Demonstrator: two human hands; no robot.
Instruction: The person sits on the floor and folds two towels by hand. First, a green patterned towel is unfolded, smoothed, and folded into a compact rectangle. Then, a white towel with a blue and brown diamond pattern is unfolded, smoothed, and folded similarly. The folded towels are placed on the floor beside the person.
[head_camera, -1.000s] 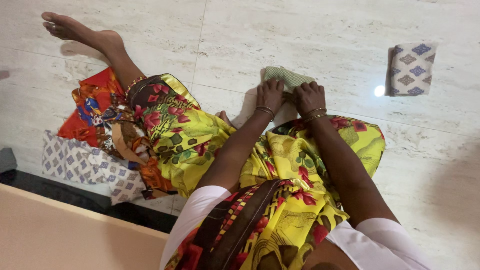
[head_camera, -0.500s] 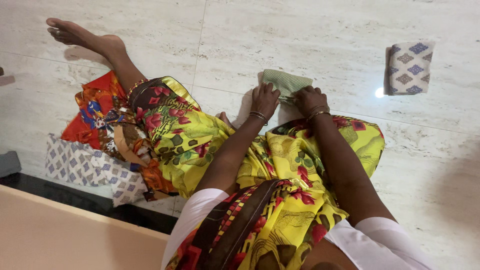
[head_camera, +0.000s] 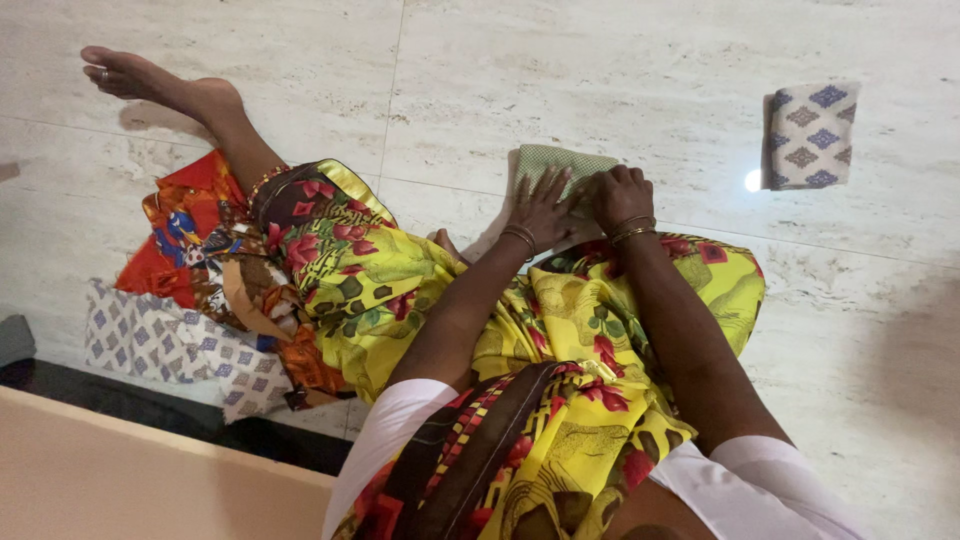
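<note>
Pale marble floor tiles (head_camera: 620, 60) carry a small folded green checked cloth (head_camera: 560, 160) before the knees; left hand (head_camera: 540, 205) presses it with spread fingers, right hand (head_camera: 618, 195) curls onto its edge. Folded white diamond-patterned cloth (head_camera: 810, 135) lies well apart.

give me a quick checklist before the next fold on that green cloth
1. Left hand flat on the green cloth: ok.
2. Right hand on the cloth's near edge: ok; its grip cannot tell.
3. Cloth lies on bare floor, apart from other things: ok.
4. Cloth edges squared up: cannot tell, the hands cover them.
5. Folded patterned cloth lies apart to the right: ok.
6. Pile of cloths stays clear on the left: ok.
</note>
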